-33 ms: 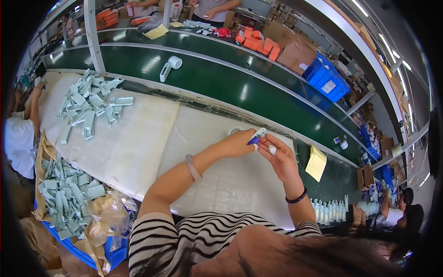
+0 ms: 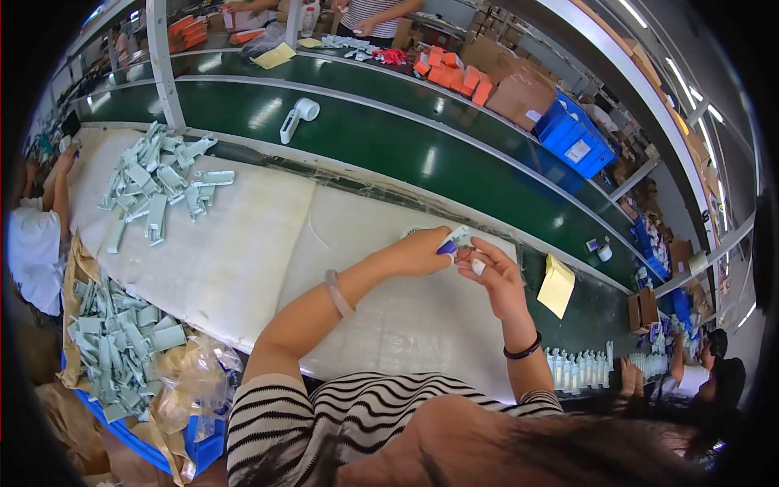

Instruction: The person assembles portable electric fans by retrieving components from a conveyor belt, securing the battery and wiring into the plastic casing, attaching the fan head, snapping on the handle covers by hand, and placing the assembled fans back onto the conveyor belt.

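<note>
- Co-worker in a white top (image 2: 32, 243) sits at the far left edge of the desk (image 2: 243, 260), one arm raised toward the upper left.
- Pale green plastic parts fill a blue bin (image 2: 195, 450) at the lower left, lined with crinkled clear plastic and brown paper.
- More of the same pale green parts lie in a loose pile (image 2: 158, 191) on the white padded desk top, well apart from the person's hands.
- White handheld device (image 2: 298, 118) lies alone on the green conveyor belt (image 2: 406, 146) beyond the desk.
- Left hand (image 2: 422, 252), with a pale bangle on its forearm, reaches across the desk; its grip is closed narrowly around a small pale green piece (image 2: 459, 238) with a purple bit at the fingertips.
- Small pale green piece is held above the right end of the white pad, between both hands, just before the conveyor's edge.
- Right hand (image 2: 491, 272), with a black band on the wrist, meets the left; its fingers pinch the same piece from the other side, and something small and white shows against the fingers, too small to tell what.
- Yellow sheet (image 2: 557, 286) lies on the dark desk surface just right of the right hand.
- Row of small clear bottles (image 2: 580, 369) stands near the lower right.
- Blue crates (image 2: 576, 142) and orange boxes (image 2: 454, 73) sit beyond the conveyor, upper right, where another person in a striped top stands.
</note>
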Tool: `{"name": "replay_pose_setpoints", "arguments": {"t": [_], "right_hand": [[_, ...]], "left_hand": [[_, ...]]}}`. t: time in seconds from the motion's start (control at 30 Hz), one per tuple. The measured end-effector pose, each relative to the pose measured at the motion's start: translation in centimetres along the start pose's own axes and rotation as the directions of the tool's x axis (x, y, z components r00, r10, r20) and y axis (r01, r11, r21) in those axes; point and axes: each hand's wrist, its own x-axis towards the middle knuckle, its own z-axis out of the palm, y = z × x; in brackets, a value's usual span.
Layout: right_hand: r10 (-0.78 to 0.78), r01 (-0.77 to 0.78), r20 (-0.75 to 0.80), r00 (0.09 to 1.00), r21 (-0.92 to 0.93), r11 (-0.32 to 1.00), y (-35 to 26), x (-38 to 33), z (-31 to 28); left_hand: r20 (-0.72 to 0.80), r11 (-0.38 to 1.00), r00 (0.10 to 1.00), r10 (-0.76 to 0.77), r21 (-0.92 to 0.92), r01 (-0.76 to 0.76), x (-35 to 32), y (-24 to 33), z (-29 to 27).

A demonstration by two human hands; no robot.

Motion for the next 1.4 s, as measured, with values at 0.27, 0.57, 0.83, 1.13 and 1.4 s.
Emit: {"name": "replay_pose_setpoints", "arguments": {"t": [0.27,0.57,0.83,1.13,1.4], "right_hand": [[-0.217,0.268,0.179,0.960,-0.348,0.898,3.5,-0.4,-1.5],[-0.188,0.160,0.189,0.964,0.154,0.975,3.5,-1.8,0.3],[-0.044,0.008,0.210,0.977,0.171,0.985,1.8,-3.6,-3.5],[-0.085,-0.002,-0.117,0.990,-0.597,0.802,-0.5,-4.7,0.1],[-0.506,0.148,-0.292,0.812,-0.735,0.662,2.0,-3.8,0.6]], "left_hand": [[0.263,0.894,0.960,-0.095,-0.401,0.199,-0.8,4.8,0.3],[0.379,0.869,0.925,-0.009,-0.455,0.195,-1.2,5.8,-1.0],[0.212,0.987,0.975,-0.069,-0.131,0.098,-0.7,4.4,0.2],[-0.052,0.970,0.983,0.177,0.176,-0.165,-1.1,4.0,2.9],[0.079,0.686,0.915,-0.396,-0.637,0.352,-0.7,1.2,5.1]]}}
